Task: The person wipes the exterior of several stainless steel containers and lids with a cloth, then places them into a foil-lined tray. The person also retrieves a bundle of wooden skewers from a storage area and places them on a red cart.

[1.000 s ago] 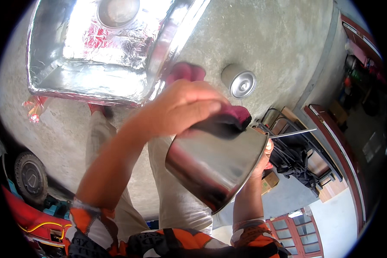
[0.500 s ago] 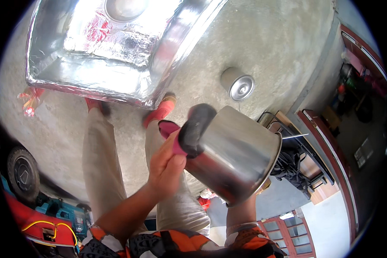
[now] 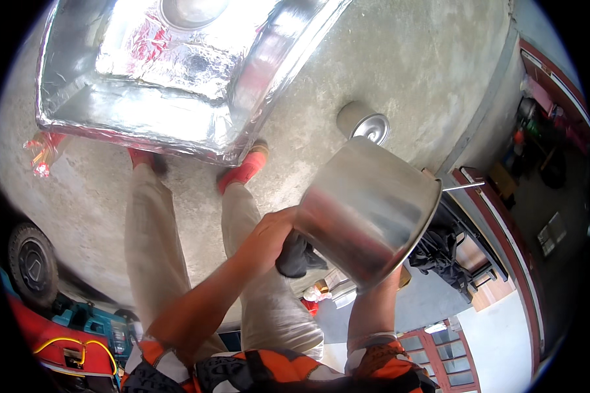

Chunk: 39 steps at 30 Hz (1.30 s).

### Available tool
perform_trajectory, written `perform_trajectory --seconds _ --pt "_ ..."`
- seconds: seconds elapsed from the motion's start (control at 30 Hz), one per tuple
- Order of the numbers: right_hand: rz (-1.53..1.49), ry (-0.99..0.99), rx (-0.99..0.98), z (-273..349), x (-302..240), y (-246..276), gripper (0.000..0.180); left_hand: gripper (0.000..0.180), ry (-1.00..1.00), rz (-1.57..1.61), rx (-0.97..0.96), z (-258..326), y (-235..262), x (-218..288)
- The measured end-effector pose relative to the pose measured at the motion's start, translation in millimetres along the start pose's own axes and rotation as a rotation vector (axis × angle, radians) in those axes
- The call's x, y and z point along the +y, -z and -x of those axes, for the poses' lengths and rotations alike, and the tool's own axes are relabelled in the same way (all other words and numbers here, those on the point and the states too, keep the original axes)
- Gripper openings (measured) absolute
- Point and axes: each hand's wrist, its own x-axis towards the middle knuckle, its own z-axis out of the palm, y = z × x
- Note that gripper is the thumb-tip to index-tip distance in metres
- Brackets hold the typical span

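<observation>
A tilted steel pot (image 3: 367,209) is raised in front of me, its rimmed mouth toward the lower right and a thin metal handle (image 3: 464,187) sticking out past the rim. My left hand (image 3: 272,236) presses a black cloth (image 3: 298,257) against the pot's lower left side, fingers partly hidden behind it. My right hand (image 3: 394,281) supports the pot at its rim; the pot's wall covers most of its fingers. Beyond it, a smaller metal canister or pot (image 3: 355,118) lies on the floor, partly overlapped by the raised pot.
A large foil-lined box (image 3: 157,108) stands ahead at my feet, with a round metal vessel (image 3: 193,10) inside. A wheel (image 3: 33,262) and a red-and-teal machine (image 3: 78,340) are at left. At right are a rack with black straps (image 3: 439,245) and a doorway (image 3: 537,216).
My left hand and the cloth have moved down and round the pot's side; the cloth's magenta part no longer shows. The pot has shifted slightly right and turned.
</observation>
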Motion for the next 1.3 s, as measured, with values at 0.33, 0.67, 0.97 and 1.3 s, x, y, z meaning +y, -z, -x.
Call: perform_trajectory --seconds 0.33,0.67,0.97,1.3 --pt "0.052 -0.043 -0.105 22.5 -14.5 -23.0 0.016 0.039 -0.297 -0.141 0.017 -17.8 11.4 64.8" --pt "0.136 0.071 -0.188 25.5 -26.3 -74.5 0.018 0.029 -0.168 -0.41 0.007 20.4 63.4 -6.7" --pt "0.035 0.08 -0.374 41.9 -0.8 -211.5 0.02 0.027 0.032 -0.123 0.013 58.7 92.7 -1.3" --pt "-0.147 -0.04 -0.378 43.6 98.2 -398.4 0.028 0.027 0.013 -0.334 0.048 69.5 122.2 35.8"
